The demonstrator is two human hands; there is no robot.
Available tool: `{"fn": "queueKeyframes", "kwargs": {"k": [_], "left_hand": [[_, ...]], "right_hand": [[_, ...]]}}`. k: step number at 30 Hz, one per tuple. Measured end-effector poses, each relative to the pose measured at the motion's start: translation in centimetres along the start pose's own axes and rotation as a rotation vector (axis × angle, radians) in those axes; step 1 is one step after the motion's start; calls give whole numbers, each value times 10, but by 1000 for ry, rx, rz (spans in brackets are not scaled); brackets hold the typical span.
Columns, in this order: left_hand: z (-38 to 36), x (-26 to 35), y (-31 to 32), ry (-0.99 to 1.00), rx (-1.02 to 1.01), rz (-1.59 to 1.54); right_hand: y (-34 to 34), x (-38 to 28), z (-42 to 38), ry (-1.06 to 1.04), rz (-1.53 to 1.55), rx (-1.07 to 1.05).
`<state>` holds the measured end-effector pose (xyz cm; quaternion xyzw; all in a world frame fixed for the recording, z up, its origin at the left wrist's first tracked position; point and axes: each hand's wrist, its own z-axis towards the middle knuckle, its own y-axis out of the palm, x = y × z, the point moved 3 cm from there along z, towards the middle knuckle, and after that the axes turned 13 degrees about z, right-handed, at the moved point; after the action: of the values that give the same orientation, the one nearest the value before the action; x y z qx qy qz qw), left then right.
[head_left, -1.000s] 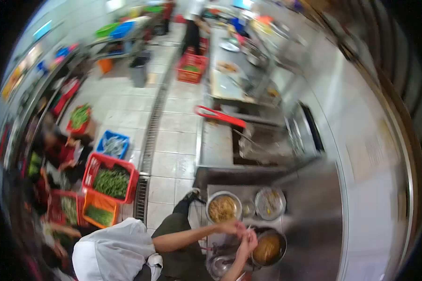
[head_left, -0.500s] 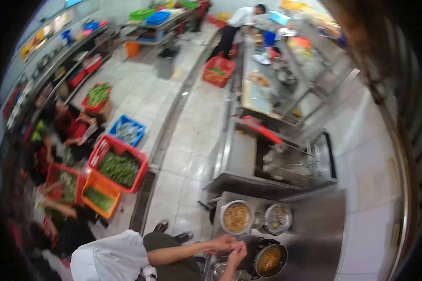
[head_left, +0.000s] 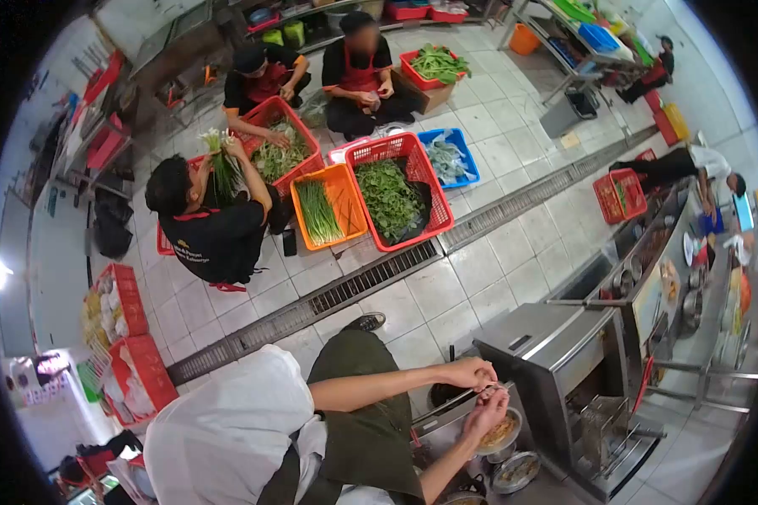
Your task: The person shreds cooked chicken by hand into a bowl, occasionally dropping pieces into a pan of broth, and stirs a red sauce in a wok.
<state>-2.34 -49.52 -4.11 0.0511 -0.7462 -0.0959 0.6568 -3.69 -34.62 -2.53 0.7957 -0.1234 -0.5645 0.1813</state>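
Wearing a white top [head_left: 236,421] and dark olive clothing [head_left: 362,412] over the legs, reaching both bare forearms toward the lower right. Bringing the left hand [head_left: 470,374] and the right hand [head_left: 486,411] together, fingers bent, fingertips almost meeting. Pinching a small morsel [head_left: 493,388] there, right between the two sets of fingertips. Showing only a sliver of it: pale, whitish with a faint pinkish-grey tint, tiny beside the fingers; being too small and too covered for telling its kind or full outline.

Overlapping with the right hand, from this angle, a round metal bowl [head_left: 518,425] of yellow-orange pieces. Having just beside that a metal dish [head_left: 514,491] with greyish, yellow-flecked contents. Facing, a little farther off, a stainless-steel fryer-like unit [head_left: 556,349] with a wire basket [head_left: 602,433].

Looking past a dark shoe [head_left: 366,321] to a long floor grate [head_left: 337,296] crossing pale tiles [head_left: 408,299] diagonally. Finding beyond it an orange basket [head_left: 362,233] of long green stalks, touching a red crate [head_left: 443,220] of leafy greens, then a blue crate [head_left: 473,175] of pale, bag-like contents. Noticing a seated co-worker [head_left: 210,240] in black, gripping a bunch of white-ended green stems [head_left: 221,175], and two more people [head_left: 362,80] seated behind the crates.
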Motion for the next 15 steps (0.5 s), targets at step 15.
{"fn": "queueKeyframes", "kwargs": {"k": [15], "left_hand": [[-18, 1, 44, 59, 152, 383]], "right_hand": [[-29, 8, -20, -107, -67, 315]]}}
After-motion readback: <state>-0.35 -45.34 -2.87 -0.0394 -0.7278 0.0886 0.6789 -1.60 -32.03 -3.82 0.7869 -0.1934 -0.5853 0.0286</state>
